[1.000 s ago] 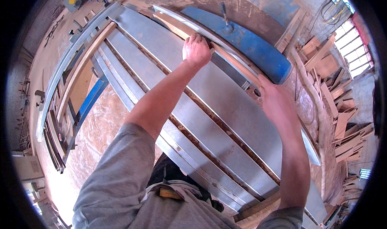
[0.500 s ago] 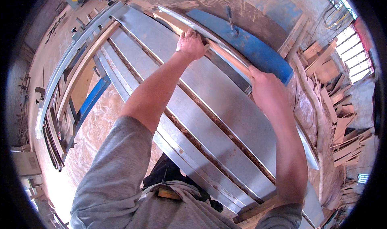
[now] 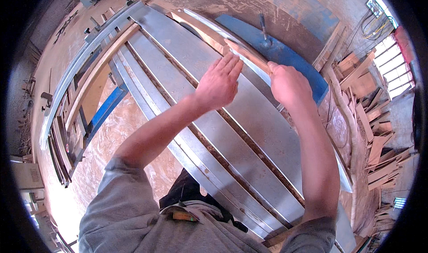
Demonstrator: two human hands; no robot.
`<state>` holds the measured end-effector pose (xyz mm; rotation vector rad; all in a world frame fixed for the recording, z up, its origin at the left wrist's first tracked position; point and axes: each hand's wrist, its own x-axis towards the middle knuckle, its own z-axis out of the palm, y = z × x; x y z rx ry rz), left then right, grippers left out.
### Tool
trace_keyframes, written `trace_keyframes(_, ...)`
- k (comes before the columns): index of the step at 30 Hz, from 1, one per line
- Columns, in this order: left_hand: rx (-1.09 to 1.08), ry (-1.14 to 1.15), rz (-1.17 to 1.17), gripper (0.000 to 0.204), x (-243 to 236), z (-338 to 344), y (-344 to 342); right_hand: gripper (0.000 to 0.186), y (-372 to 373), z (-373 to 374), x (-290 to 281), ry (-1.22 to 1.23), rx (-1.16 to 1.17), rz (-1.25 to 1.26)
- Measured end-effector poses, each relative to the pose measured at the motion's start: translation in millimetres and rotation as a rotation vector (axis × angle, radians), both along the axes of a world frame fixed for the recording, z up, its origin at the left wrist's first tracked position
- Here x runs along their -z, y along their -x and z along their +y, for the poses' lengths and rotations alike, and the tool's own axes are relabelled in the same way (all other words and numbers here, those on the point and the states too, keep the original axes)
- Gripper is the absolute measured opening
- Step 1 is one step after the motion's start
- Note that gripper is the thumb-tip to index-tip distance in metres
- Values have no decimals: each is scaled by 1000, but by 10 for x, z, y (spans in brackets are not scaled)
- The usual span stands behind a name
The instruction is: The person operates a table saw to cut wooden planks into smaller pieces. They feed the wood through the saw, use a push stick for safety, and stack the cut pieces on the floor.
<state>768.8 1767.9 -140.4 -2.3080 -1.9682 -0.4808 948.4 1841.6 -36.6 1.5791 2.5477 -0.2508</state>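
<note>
My right hand (image 3: 290, 86) grips the near end of a narrow wood strip (image 3: 248, 56), thumb on top. The strip lies along the metal fence (image 3: 209, 24) of a grey metal saw table (image 3: 178, 52). Just beyond it another wood piece (image 3: 200, 32) lies along the same fence, with part of a dark, round-edged saw blade (image 3: 191, 29) beside it. My left hand (image 3: 219, 81) is over the table with fingers stretched out and close together, holding nothing. Its fingertips are near where the two wood pieces meet; whether they touch wood I cannot tell.
Behind the fence is a blue metal panel (image 3: 294, 65) with an upright handle (image 3: 263, 28). A sliding frame with a wooden bar (image 3: 104, 68) and a blue beam (image 3: 107, 110) stands at the left. Wood offcuts (image 3: 379, 150) are heaped along the right wall.
My left hand has come off the wood by the fence and drawn back toward me, its fingers straightening. My right hand keeps its grip on the strip, shifted slightly in the picture.
</note>
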Motion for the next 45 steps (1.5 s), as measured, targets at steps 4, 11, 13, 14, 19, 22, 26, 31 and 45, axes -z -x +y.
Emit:
trace_keyframes(4, -34, 108, -66, 59, -3, -556, 109, 39, 143, 42, 3, 8, -16, -2)
trace_keyframes(11, -388, 166, -230, 57, 410, -1354, 727, 30, 352, 70, 52, -14, -47, 40)
trace_keyframes(13, -486, 165, -242, 55, 528, -1550, 893, 34, 428, 92, 66, 48, -10, 23)
trace_keyframes(14, -505, 157, -233, 54, 578, -1634, 964, 36, 467, 108, 69, 72, 4, 29)
trace_keyframes(19, -571, 111, -163, 50, 789, -1873, 1101, 38, 631, 193, 47, 36, -26, 24)
trace_keyframes(22, -568, 148, -274, 46, 866, -1927, 1089, 38, 689, 233, 21, 61, -25, 17)
trace_keyframes(26, -571, 117, -263, 42, 897, -1936, 1097, 29, 771, 248, 31, 12, -32, 74)
trace_keyframes(31, -560, 133, -235, 41, 891, -1944, 1125, 31, 872, 306, 80, 22, -52, 75)
trace_keyframes(45, -439, 150, -204, 42, 707, -1929, 1241, 29, 1900, 706, 158, 17, -53, 171)
